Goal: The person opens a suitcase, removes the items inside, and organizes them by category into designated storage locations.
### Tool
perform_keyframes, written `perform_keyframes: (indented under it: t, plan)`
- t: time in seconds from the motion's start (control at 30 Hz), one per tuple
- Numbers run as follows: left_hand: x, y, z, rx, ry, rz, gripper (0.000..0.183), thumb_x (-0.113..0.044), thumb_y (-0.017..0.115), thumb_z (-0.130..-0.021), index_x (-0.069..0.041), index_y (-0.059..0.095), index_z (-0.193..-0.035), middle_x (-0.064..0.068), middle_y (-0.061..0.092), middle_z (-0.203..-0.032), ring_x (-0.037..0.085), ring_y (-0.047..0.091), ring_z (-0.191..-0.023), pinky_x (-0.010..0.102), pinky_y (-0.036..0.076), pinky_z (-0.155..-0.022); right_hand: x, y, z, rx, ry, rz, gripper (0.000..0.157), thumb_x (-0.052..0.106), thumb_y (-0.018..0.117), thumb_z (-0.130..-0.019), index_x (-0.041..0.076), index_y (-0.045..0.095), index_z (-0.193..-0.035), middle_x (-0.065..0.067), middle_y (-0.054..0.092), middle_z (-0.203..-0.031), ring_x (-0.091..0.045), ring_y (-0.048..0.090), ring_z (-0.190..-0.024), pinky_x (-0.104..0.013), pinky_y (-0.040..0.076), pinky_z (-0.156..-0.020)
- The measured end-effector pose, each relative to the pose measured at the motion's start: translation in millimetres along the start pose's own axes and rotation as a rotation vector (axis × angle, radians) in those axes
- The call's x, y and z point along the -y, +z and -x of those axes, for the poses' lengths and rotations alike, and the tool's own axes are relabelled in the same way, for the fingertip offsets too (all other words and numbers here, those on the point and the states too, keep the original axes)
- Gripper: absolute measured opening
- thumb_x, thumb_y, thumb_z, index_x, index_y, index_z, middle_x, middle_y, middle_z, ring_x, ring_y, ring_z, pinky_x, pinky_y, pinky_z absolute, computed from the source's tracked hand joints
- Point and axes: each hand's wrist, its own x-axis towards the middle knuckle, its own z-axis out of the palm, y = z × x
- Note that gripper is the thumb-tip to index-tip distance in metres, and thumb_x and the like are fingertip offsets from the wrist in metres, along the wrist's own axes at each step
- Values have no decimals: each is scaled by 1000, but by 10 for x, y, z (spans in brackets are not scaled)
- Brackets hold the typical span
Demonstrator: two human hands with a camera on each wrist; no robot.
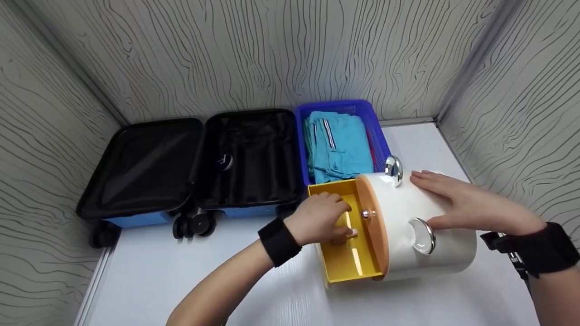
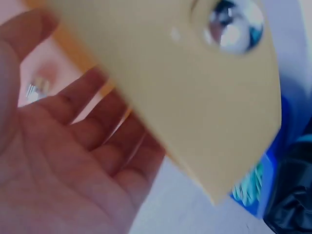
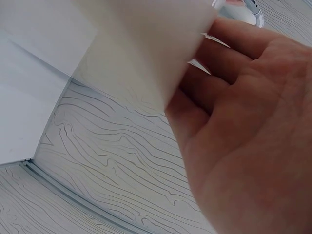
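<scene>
A white rounded cabinet [image 1: 403, 262] lies across the right of the table, with chrome handles [image 1: 424, 236]. Its yellow drawer [image 1: 337, 269] is pulled out to the left. My left hand [image 1: 319, 219] reaches into the drawer, fingers loosely bent. In the left wrist view its fingers go behind the cream drawer front [image 2: 204, 97], which carries a chrome knob [image 2: 236, 27]. A small pale piece [image 1: 353, 232] shows by the thumb tip, too small to identify. My right hand [image 1: 471, 206] rests on the cabinet with fingers extended, thumb beside a handle.
An open suitcase [image 1: 253, 190] with a black lining and blue shell lies at the back left, its wheels [image 1: 199, 224] toward me. Beside it stands a blue basket [image 1: 378, 131] of folded turquoise clothes [image 1: 346, 149]. Patterned walls [image 1: 226, 54] enclose the table.
</scene>
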Motion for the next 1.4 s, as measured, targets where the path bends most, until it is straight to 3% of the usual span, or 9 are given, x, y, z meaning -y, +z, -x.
perform_keyframes:
  t: [0.1,0.23,0.37,0.47,0.57,0.63,0.8,1.17,1.4]
  plan:
    - [119,-57,153,-137,-45,91,42,-45,65,-100,-15,68,-129,0,65,-125,19,57,-114,34,48,-102,-9,8,7,-7,-7,2,99,52,86,-78,15,40,-159,-9,35,-163,-38,28,-150,-60,27,-115]
    - [264,32,398,-313,-103,264,33,-30,67,-101,-14,66,-129,0,64,-126,17,58,-114,33,48,-101,-23,18,24,-20,-12,-3,98,50,86,-78,15,41,-158,-8,35,-163,-37,29,-150,-33,22,-118]
    - [333,349,616,-418,-183,452,30,-19,68,-99,-14,62,-128,1,62,-124,14,60,-108,30,53,-90,-32,28,39,-17,-6,-19,97,49,86,-79,16,40,-159,-7,34,-164,-37,27,-151,-41,23,-119]
    - [335,614,733,-436,-221,570,31,-18,68,-99,-12,60,-128,2,60,-124,17,62,-105,33,55,-87,-35,36,46,-16,-7,-17,97,49,85,-80,16,40,-159,-7,34,-164,-38,26,-151,-58,26,-116]
    - [318,787,786,-441,-238,639,31,-22,69,-99,-12,60,-127,1,60,-123,18,65,-105,35,55,-91,-45,44,53,-24,-12,-7,97,50,85,-80,16,40,-159,-7,35,-164,-38,27,-150,-37,23,-119]
    - [314,852,793,-449,-237,665,29,-23,70,-99,-13,62,-125,0,62,-120,17,66,-103,34,55,-91,-49,47,53,-25,-11,-7,97,50,85,-80,16,40,-159,-8,34,-164,-38,27,-150,-37,23,-119]
    - [326,901,787,-456,-235,672,23,-24,72,-98,-18,67,-120,-6,65,-112,8,65,-100,29,55,-88,-52,41,46,-15,-6,-16,98,49,85,-79,16,39,-159,-8,33,-164,-38,26,-151,-64,27,-113]
    - [338,883,695,-471,-224,715,15,-22,74,-97,-15,71,-110,-5,67,-104,5,65,-93,28,56,-85,-35,24,26,-14,-4,-7,98,50,85,-80,15,39,-159,-9,34,-164,-40,27,-150,-67,27,-112]
    - [293,891,574,-456,-203,751,14,-19,73,-97,-15,71,-110,-1,67,-107,4,65,-95,31,58,-86,-33,26,18,-28,-29,8,97,51,84,-80,17,40,-159,-6,35,-164,-36,28,-150,-9,13,-108]
